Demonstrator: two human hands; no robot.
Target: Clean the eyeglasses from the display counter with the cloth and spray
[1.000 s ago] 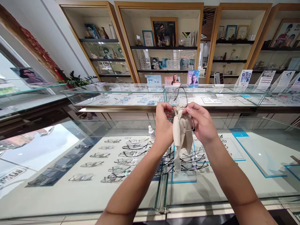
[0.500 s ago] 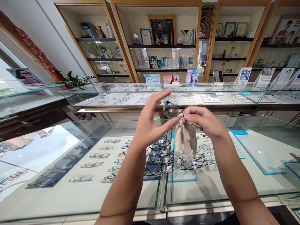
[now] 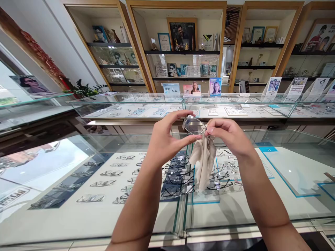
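Stretching below, the glass display counter [image 3: 78,216] sits under both hands. The left hand [image 3: 164,141] pinches one lens rim, and the right hand [image 3: 227,136] pinches the hanging beige cloth [image 3: 204,162] and the eyeglasses [image 3: 194,124], held up above the counter.

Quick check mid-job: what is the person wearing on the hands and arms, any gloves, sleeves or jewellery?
Nothing that shows. The left hand and right hand are bare, with no gloves, rings or markings visible. The left forearm and right forearm are bare too, with no sleeve reaching into view, and no watch or bracelet at either wrist.
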